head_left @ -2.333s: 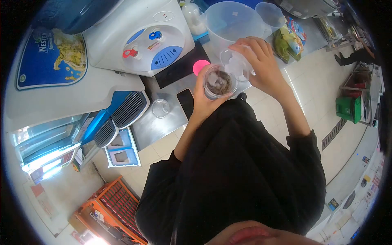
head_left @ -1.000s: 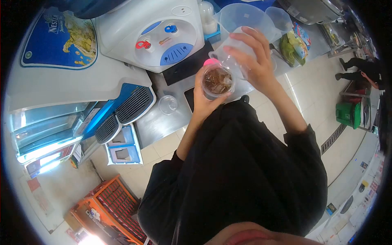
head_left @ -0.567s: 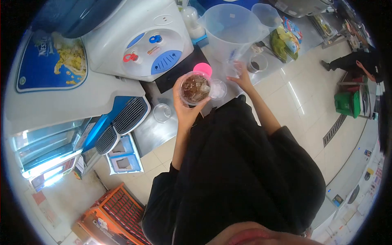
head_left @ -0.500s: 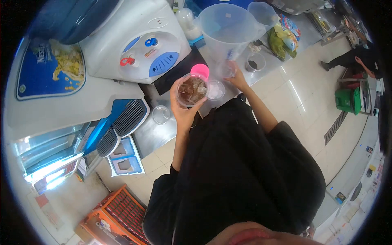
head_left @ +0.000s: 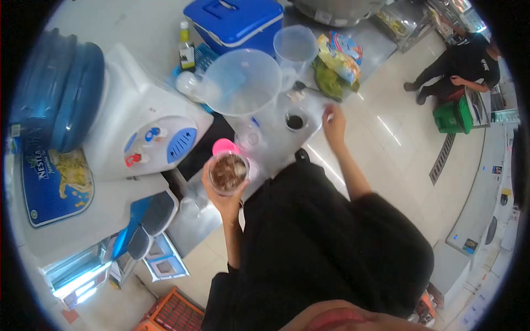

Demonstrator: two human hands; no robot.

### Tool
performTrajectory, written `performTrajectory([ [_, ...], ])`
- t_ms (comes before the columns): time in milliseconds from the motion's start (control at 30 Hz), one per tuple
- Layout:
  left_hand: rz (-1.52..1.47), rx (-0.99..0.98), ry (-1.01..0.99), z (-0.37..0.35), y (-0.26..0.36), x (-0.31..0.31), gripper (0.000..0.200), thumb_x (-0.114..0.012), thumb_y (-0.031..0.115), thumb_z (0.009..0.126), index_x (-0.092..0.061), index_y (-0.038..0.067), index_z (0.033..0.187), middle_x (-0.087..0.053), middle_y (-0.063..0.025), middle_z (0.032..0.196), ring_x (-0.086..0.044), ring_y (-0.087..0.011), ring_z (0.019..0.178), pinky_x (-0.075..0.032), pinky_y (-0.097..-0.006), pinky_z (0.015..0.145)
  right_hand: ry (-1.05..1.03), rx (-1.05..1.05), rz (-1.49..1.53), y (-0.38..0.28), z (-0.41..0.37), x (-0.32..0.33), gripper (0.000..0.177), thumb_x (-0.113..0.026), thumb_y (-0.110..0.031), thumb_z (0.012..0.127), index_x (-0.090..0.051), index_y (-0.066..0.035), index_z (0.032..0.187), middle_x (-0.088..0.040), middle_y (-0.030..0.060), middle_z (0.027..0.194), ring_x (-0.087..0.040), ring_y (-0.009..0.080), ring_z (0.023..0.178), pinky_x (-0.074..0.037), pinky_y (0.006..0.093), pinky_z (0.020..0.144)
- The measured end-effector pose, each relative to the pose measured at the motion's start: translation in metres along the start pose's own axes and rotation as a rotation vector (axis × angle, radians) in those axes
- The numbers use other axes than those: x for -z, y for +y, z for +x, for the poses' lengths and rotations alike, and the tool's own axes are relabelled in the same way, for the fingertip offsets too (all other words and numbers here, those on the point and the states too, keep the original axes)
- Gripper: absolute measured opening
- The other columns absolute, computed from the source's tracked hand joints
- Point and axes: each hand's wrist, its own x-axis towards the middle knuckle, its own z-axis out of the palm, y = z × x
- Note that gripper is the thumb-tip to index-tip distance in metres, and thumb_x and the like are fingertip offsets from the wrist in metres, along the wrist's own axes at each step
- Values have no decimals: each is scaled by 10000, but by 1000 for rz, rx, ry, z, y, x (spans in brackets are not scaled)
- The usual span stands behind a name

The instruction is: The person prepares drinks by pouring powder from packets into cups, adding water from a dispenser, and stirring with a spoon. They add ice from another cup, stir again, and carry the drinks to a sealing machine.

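My left hand (head_left: 225, 203) is wrapped round a clear plastic cup of brown iced drink (head_left: 228, 173), held above the metal counter. A pink round item (head_left: 225, 146) shows just behind that cup, and a container of something whitish (head_left: 253, 167) is partly hidden beside it. My right hand (head_left: 334, 128) is in the air by the counter's right edge, fingers loosely bent and somewhat blurred, with nothing visible in them. Nearest to it is a small cup of dark liquid (head_left: 295, 120). An empty clear cup (head_left: 248, 136) stands between my hands, below the large plastic pitcher (head_left: 243, 83).
A white water dispenser (head_left: 132, 110) stands at the left. Farther back are a blue cooler (head_left: 234, 25), a bottle (head_left: 186, 47), a smaller pitcher (head_left: 296, 47) and crumpled packets (head_left: 339, 55). Another clear cup (head_left: 190, 207) is near the front. A person (head_left: 466, 69) stands at the far right.
My right hand has let go of the clear cup, now on the counter, and has moved right. My left hand still holds the drink. The view has shifted, showing the cooler and bottle.
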Motion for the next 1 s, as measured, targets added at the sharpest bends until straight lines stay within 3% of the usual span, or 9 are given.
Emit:
performTrajectory([
  [233,-75,7,-71,-6,-6,-80,990,-935,118,622,-370,25,1429,-490,-123,1376,-520,-255,1262,-414,-394,1090,-95,453,-434,96,88,-27,376,-694,-92,796,-629,-109,1166,-613,117,1092,-546,337,1126,-453,460,919],
  [333,-207,138,-155,-11,9,-118,1023,-918,46,627,-317,39,1455,-497,-131,1380,-519,-259,1272,-419,-396,1094,-278,365,-444,111,103,-31,375,-735,-91,771,-669,-94,1140,-638,119,1122,-596,316,1094,-480,437,891],
  [400,-202,118,-170,-12,4,-141,1034,-917,33,625,-307,45,1461,-497,-130,1383,-516,-257,1275,-416,-395,1098,-469,63,-43,126,117,-29,316,-778,-87,752,-713,-73,1061,-666,117,1072,-664,278,979,-520,386,797],
  [500,-188,60,-181,-9,-9,-174,1027,-908,17,635,-303,50,1465,-494,-130,1397,-510,-250,1285,-413,-391,1102,-555,-164,220,103,136,20,236,-782,-50,756,-738,-52,987,-670,115,965,-682,248,822,-529,342,704],
  [567,-175,11,-169,-2,-6,-197,1013,-899,7,644,-308,48,1466,-489,-130,1406,-508,-248,1289,-412,-387,1103,-423,138,335,37,152,89,226,-742,-19,800,-751,-91,1014,-667,83,943,-671,205,802,-512,311,647],
  [633,-185,55,-143,2,-5,-215,993,-888,1,658,-313,48,1466,-487,-136,1410,-506,-246,1291,-405,-386,1107,-295,451,248,-19,168,147,240,-713,-5,815,-775,-150,996,-672,23,954,-652,165,781,-490,351,722],
  [700,-181,56,-151,11,-7,-231,987,-885,6,665,-313,46,1468,-484,-143,1410,-506,-244,1290,-405,-387,1106,-151,766,-205,-67,173,197,294,-711,10,765,-783,-207,951,-671,-35,957,-642,134,789,-440,408,828],
  [900,-248,-94,-151,32,-10,-272,997,-878,6,666,-294,32,1473,-478,-168,1407,-499,-270,1290,-429,-398,1089,-116,1203,-416,-123,158,223,154,-682,-57,711,-729,-130,837,-603,-61,935,-595,126,858,-398,446,896],
  [1000,-268,-95,-164,37,-12,-281,992,-868,-12,672,-288,32,1476,-474,-173,1404,-497,-272,1289,-442,-405,1080,-93,1231,-453,-117,156,210,95,-673,-117,733,-712,-117,820,-580,-53,940,-582,137,879,-404,455,902],
])
